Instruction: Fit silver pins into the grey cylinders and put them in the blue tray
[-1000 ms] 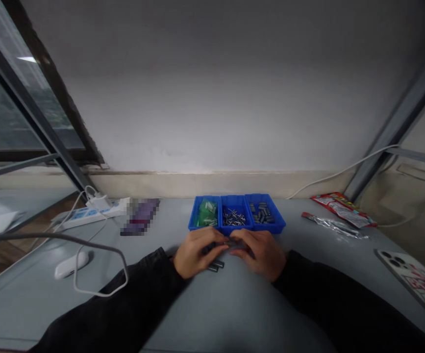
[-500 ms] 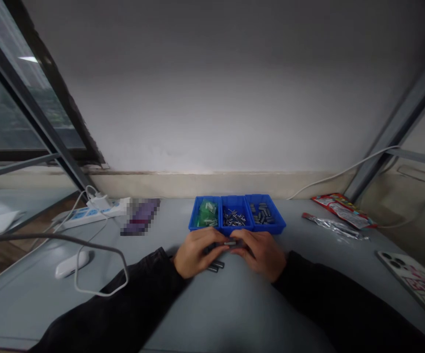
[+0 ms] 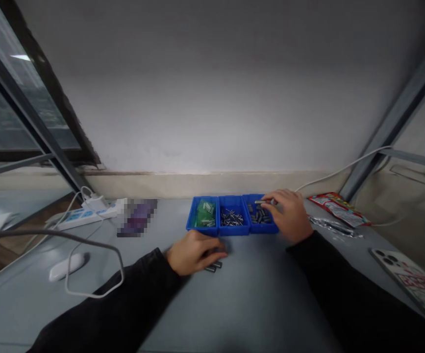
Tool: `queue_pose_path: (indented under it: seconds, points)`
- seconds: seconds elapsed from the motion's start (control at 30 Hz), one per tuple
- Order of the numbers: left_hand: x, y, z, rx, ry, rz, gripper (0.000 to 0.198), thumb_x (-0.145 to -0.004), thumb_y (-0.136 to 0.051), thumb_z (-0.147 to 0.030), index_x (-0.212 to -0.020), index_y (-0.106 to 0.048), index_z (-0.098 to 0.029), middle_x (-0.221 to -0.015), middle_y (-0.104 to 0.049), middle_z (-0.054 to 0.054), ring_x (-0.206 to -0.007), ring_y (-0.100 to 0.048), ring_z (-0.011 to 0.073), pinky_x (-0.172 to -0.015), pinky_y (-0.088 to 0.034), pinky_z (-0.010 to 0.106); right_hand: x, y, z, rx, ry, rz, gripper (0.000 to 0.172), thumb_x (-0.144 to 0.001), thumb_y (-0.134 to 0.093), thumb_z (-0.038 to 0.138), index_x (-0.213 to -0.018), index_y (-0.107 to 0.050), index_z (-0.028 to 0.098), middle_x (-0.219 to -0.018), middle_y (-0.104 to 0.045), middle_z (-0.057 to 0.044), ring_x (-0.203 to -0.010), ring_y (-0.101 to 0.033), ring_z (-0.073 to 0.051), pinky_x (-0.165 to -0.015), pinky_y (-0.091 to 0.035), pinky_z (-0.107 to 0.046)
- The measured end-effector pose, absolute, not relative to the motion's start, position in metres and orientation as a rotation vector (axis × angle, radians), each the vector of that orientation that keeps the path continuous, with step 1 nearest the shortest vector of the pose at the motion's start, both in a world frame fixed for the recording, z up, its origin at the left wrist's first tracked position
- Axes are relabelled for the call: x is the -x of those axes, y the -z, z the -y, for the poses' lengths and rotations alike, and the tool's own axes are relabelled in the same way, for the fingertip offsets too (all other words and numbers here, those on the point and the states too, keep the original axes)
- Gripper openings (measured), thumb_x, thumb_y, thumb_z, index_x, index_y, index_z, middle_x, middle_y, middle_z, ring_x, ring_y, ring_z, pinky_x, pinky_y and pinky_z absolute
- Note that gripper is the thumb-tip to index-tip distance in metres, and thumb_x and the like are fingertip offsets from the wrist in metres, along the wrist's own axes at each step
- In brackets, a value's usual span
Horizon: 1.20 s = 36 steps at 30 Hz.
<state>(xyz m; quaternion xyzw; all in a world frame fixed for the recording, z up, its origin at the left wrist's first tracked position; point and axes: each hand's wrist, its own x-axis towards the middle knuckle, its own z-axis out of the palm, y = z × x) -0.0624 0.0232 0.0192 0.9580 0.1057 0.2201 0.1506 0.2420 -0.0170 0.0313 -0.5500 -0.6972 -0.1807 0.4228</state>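
Note:
My right hand (image 3: 289, 213) is over the right blue bin (image 3: 271, 228), its thumb and fingers pinching a small grey metal cylinder (image 3: 259, 202). Inside that bin lie several dark grey cylinders (image 3: 261, 215). In front of the left blue bin (image 3: 189, 223), my left hand (image 3: 193, 252) is closed low over the table, its fingers curled together. Whatever it may hold is hidden. Just under its fingers, dark cylindrical pieces (image 3: 211, 268) rest on the table. The middle blue bin (image 3: 234, 231) contains several thin shiny metal pins (image 3: 232, 218).
Green plastic packets (image 3: 205, 211) fill the left bin. A power strip (image 3: 87, 215), a white mouse-like object (image 3: 67, 266) and a looping cable (image 3: 120, 260) are on the left. To the right are a red packet (image 3: 339, 208), clear plastic wrapping (image 3: 335, 226) and a phone (image 3: 411, 279).
Both hands were together in front of the bins on a small metal piece. My right hand has since moved right and away to the right bin, while my left stayed near its place.

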Motion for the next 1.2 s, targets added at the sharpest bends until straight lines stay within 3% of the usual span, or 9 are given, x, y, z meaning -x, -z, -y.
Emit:
queue_pose_path:
  seconds: [0.17,0.3,0.47,0.6,0.7,0.87,1.03,1.13,1.2]
  points:
    - [0.063,-0.021,-0.026,-2.828,-0.329,-0.340,0.026,-0.094,-0.066,-0.042,-0.101,-0.073,-0.018,-0.063,-0.065,0.000,-0.054,-0.060,0.0136,-0.052,-0.041,0.024,-0.257,-0.019,-0.011,1.760,0.302,1.849,0.009,-0.085,-0.065,0.015,-0.084,-0.070,0.022,-0.081,-0.069,0.000,-0.090,-0.058,-0.021,-0.087,-0.020,-0.039]
    - [0.060,-0.017,-0.024,-2.849,-0.284,-0.324,0.019,-0.096,-0.063,-0.036,-0.092,-0.074,-0.020,-0.061,-0.065,0.000,-0.054,-0.060,0.0136,-0.051,-0.039,0.024,-0.244,-0.007,-0.035,1.922,0.278,1.998,0.009,-0.080,-0.065,0.013,-0.084,-0.069,0.019,-0.081,-0.070,-0.003,-0.092,-0.058,-0.022,-0.083,-0.018,-0.037]
    - [0.060,-0.013,-0.025,-2.849,-0.243,-0.334,0.018,-0.097,-0.062,-0.035,-0.097,-0.073,-0.021,-0.075,-0.072,0.002,-0.067,-0.068,0.0157,-0.059,-0.044,0.024,-0.233,-0.001,-0.051,1.981,0.302,2.033,0.013,-0.071,-0.063,0.005,-0.078,-0.066,0.015,-0.076,-0.068,-0.006,-0.079,-0.058,-0.021,-0.079,-0.017,-0.037]
    - [0.061,-0.015,-0.026,-2.858,-0.244,-0.377,0.024,-0.097,-0.061,-0.042,-0.101,-0.073,-0.022,-0.075,-0.073,0.002,-0.066,-0.068,0.0154,-0.059,-0.044,0.023,-0.233,-0.003,-0.050,1.966,0.320,2.025,0.024,-0.073,-0.062,0.005,-0.093,-0.067,0.017,-0.081,-0.069,-0.005,-0.082,-0.059,-0.021,-0.079,-0.018,-0.036]
    - [0.063,-0.021,-0.027,-2.851,-0.226,-0.403,0.026,-0.097,-0.061,-0.044,-0.098,-0.073,-0.021,-0.071,-0.072,0.001,-0.063,-0.067,0.0144,-0.057,-0.043,0.022,-0.238,-0.013,-0.044,1.943,0.355,1.960,0.025,-0.083,-0.059,0.010,-0.105,-0.065,0.019,-0.085,-0.070,-0.004,-0.089,-0.060,-0.022,-0.082,-0.019,-0.037]
    - [0.067,-0.034,-0.028,-2.860,-0.148,-0.450,0.022,-0.095,-0.064,-0.042,-0.096,-0.073,-0.021,-0.068,-0.071,0.000,-0.061,-0.066,0.0148,-0.057,-0.041,0.023,-0.239,-0.031,-0.017,1.602,0.554,1.664,0.013,-0.093,-0.053,0.015,-0.097,-0.065,0.019,-0.083,-0.067,-0.003,-0.084,-0.060,-0.020,-0.088,-0.027,-0.038]
    - [0.073,-0.044,-0.028,-2.792,-0.121,-0.491,0.030,-0.086,-0.074,-0.050,-0.092,-0.074,-0.020,-0.066,-0.069,0.000,-0.060,-0.064,0.0155,-0.054,-0.037,0.024,-0.204,-0.014,0.024,1.039,0.493,1.958,0.015,-0.094,-0.052,0.014,-0.102,-0.064,0.016,-0.090,-0.069,-0.004,-0.079,-0.061,-0.015,-0.076,-0.041,-0.029]
    - [0.075,-0.044,-0.029,-2.755,-0.081,-0.546,0.041,-0.073,-0.084,-0.053,-0.093,-0.074,-0.019,-0.070,-0.070,0.002,-0.064,-0.066,0.0173,-0.056,-0.038,0.024,-0.174,0.005,0.040,0.942,0.413,2.266,0.015,-0.096,-0.051,0.017,-0.102,-0.064,0.018,-0.076,-0.065,0.000,-0.066,-0.058,-0.015,-0.063,-0.037,-0.031]
    - [0.075,-0.042,-0.029,-2.734,-0.053,-0.574,0.040,-0.070,-0.087,-0.050,-0.092,-0.074,-0.019,-0.071,-0.070,0.001,-0.066,-0.066,0.0173,-0.057,-0.039,0.024,-0.160,0.015,0.045,0.950,0.305,2.422,0.015,-0.098,-0.054,0.026,-0.103,-0.064,0.018,-0.080,-0.066,-0.001,-0.070,-0.060,-0.016,-0.062,-0.037,-0.032]
